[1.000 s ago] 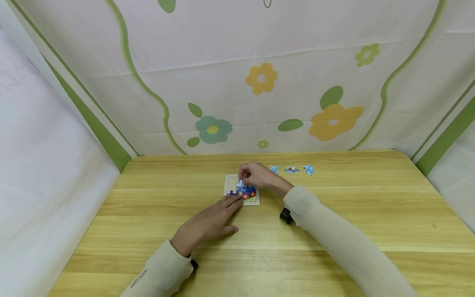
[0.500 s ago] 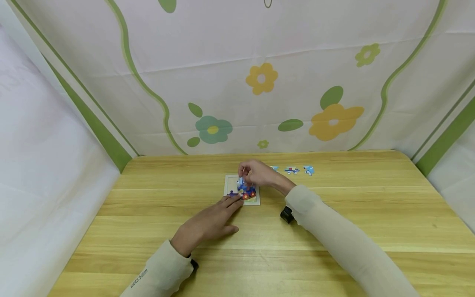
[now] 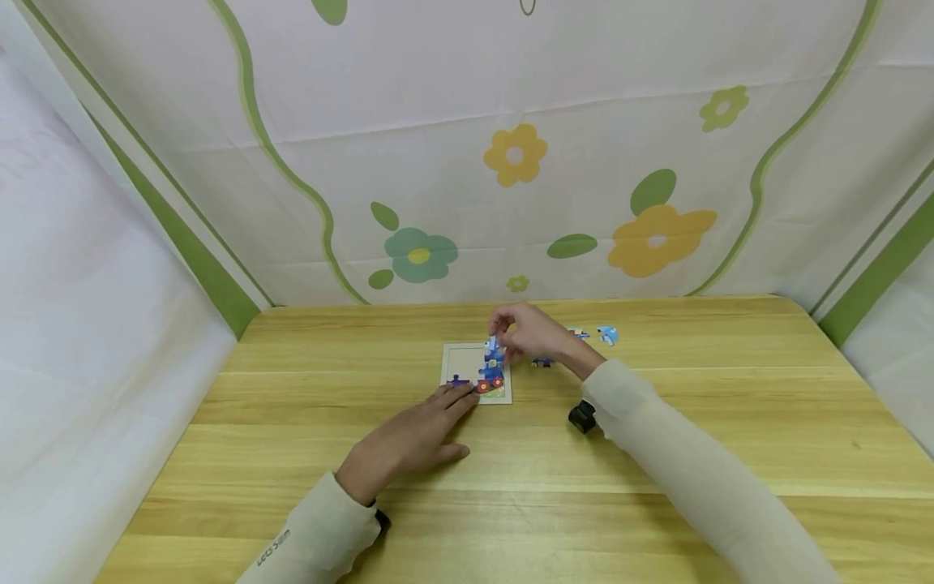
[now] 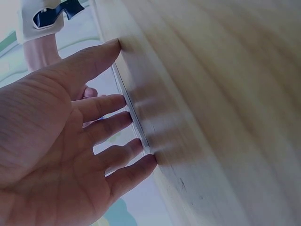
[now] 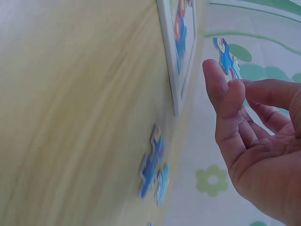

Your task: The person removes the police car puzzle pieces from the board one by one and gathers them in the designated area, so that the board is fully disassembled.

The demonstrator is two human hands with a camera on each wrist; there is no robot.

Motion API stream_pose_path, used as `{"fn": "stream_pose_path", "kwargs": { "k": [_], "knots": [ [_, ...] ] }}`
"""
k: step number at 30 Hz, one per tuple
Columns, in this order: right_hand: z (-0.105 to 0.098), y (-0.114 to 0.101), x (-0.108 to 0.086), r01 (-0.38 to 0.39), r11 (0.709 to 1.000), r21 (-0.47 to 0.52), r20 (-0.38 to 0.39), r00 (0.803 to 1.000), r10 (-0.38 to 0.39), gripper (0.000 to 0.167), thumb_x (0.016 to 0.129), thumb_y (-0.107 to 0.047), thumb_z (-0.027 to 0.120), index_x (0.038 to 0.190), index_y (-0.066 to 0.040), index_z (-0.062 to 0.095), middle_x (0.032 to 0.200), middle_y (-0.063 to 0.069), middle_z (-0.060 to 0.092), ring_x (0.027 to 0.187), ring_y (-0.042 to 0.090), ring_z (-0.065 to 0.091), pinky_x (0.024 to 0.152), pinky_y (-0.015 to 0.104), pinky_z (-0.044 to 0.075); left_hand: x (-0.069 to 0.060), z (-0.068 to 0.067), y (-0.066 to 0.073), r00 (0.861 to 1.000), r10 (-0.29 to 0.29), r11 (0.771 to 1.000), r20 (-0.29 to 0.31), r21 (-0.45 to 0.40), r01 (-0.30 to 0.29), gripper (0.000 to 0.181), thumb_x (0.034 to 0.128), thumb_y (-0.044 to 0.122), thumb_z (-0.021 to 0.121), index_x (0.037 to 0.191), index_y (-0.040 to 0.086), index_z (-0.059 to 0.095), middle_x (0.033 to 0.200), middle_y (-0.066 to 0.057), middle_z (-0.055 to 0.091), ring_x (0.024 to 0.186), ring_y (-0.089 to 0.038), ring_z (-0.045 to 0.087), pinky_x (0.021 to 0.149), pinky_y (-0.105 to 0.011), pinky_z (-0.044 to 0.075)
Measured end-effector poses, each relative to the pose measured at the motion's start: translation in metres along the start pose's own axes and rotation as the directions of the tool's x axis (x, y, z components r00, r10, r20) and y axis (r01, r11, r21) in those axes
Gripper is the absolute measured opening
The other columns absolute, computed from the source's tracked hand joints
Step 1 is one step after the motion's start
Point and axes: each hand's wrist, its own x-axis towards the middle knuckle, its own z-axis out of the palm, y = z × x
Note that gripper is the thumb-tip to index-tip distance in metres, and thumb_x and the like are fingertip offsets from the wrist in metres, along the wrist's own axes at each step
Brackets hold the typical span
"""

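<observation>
In the head view, the right hand (image 3: 531,332) pinches a blue puzzle piece (image 5: 225,54) between thumb and fingertips, with the piece at about 8 o'clock from the palm and its long axis running roughly 12 to 6 o'clock. It overlaps the 1 o'clock corner of the puzzle frame (image 3: 463,361); the right wrist view shows it held in the air, apart from the frame, which lies toward 8 o'clock from that hand. The left hand (image 3: 419,430) is the nearer to the frame: its straight, slightly spread fingers touch the 6-to-7 o'clock edge. Inside, a wheeled section (image 3: 490,386) fills the 5 o'clock side. A dark loose piece (image 3: 541,362) lies on the table (image 3: 657,454) at 5 o'clock from the right hand, near the frame.
</observation>
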Motion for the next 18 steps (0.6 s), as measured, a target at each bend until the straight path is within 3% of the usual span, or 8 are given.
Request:
{"fn": "stream_pose_path", "kwargs": {
  "k": [8, 18],
  "knots": [
    [-0.021, 0.009, -0.014, -0.038, 0.999, 0.035, -0.028, 0.999, 0.039, 0.014, 0.103, 0.002, 0.052, 0.108, 0.001, 0.065, 0.098, 0.017, 0.06, 0.076, 0.045, 0.071, 0.06, 0.041, 0.057, -0.001, 0.0, 0.0, 1.0, -0.006, 1.0, 0.005, -0.003, 0.006, 0.073, 0.1038, 0.032, 0.067, 0.165, 0.013, 0.034, 0.174, -0.007, 0.026, 0.161, -0.035, 0.024, 0.127, -0.052, 0.034],
    [-0.05, 0.03, -0.037, -0.099, 0.994, 0.052, -0.04, 0.994, 0.101, 0.016, 0.1, 0.006, 0.05, 0.11, 0.007, 0.062, 0.096, 0.017, 0.057, 0.071, 0.036, 0.071, 0.056, 0.03, 0.049, -0.002, -0.001, 0.002, 1.0, -0.005, 1.0, 0.006, -0.001, 0.005, 0.073, 0.1039, 0.032, 0.067, 0.165, 0.012, 0.034, 0.174, -0.008, 0.027, 0.161, -0.036, 0.025, 0.127, -0.052, 0.034]
  ]
}}
